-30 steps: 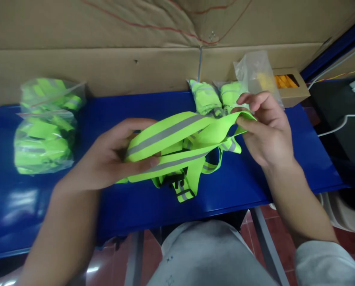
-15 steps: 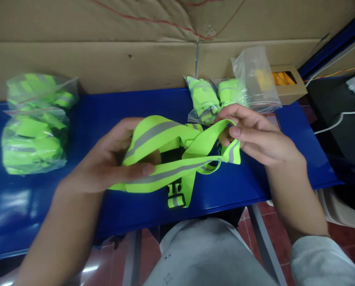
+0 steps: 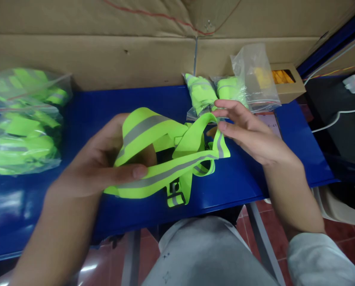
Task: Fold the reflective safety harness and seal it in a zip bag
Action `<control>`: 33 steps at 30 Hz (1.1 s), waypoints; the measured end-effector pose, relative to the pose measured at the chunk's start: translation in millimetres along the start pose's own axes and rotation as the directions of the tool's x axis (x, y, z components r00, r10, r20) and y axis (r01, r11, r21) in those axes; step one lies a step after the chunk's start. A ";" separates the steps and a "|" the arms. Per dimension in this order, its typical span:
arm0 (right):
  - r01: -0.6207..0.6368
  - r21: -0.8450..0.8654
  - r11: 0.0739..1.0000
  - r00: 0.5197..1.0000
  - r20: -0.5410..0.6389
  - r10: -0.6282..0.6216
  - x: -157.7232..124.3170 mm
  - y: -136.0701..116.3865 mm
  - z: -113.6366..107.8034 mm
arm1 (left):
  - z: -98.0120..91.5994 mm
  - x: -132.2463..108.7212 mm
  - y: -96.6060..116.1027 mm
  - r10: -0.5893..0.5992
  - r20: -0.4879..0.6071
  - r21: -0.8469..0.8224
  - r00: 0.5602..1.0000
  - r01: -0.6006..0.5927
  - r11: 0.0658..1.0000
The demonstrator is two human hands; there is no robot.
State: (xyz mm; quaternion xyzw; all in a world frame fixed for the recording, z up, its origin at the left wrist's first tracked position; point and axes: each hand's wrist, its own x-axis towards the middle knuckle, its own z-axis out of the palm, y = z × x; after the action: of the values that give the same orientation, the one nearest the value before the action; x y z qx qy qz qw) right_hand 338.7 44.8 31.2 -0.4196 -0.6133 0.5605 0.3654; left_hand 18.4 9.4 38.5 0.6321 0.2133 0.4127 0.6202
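Above the blue table [image 3: 249,180], the left hand [image 3: 98,167] is clamping one end of a neon reflective strap vest [image 3: 165,153] while the right hand [image 3: 249,133] is pinching its other end, bagged vests [image 3: 25,123] lying left of it.

Bagged green straps [image 3: 25,123] are lying on the blue desk [image 3: 99,104] left of the left hand [image 3: 96,169]; a cardboard box [image 3: 290,90] is sitting beyond the right hand [image 3: 250,137], beside smaller packets [image 3: 201,94].

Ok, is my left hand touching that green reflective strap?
Touching. The head view shows the left hand gripping the strap, thumb pressed flat on top and fingers tucked behind it.
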 end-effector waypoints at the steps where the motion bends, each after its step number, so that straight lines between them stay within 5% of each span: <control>1: -0.001 -0.040 0.999 1.000 -0.010 0.001 -0.1 2.2 -0.4 | -0.7 -0.1 -0.1 0.007 -0.006 0.001 1.000 -0.007 1.000; 9: -0.077 -0.087 0.993 0.960 0.263 0.097 -1.2 -3.1 -3.4 | 1.8 4.6 1.2 0.014 -0.146 -0.059 0.989 -0.023 0.998; 14: 0.051 -0.181 0.982 0.914 0.405 0.027 2.3 -10.3 -3.7 | -4.1 5.7 0.0 0.055 -0.260 -0.069 0.964 -0.076 0.995; 20: 0.047 0.002 0.999 0.980 0.194 -0.046 -9.6 -13.2 -10.5 | -17.9 7.6 -2.6 0.191 -0.313 -0.024 0.930 -0.209 0.978; 25: 0.113 0.068 0.991 0.990 0.071 -0.118 -14.4 -5.0 -24.9 | -24.9 5.5 -3.2 0.113 -0.312 0.000 0.943 -0.119 0.993; 29: 0.048 0.130 0.990 0.972 0.221 -0.076 -12.6 -4.1 -29.0 | -44.7 -1.7 -13.7 0.079 -0.268 0.225 0.960 -0.017 0.974; 33: -0.004 0.098 0.995 0.947 0.319 -0.027 -5.4 -5.6 -23.6 | -57.9 -6.4 -23.2 -0.022 -0.213 0.600 0.977 0.148 0.786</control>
State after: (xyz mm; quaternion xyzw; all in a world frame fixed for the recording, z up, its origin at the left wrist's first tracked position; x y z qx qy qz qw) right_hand 361.8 48.7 39.3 -0.3013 -0.6389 0.6482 0.2844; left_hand -25.1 42.9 8.2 0.7452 0.4233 0.3523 0.3760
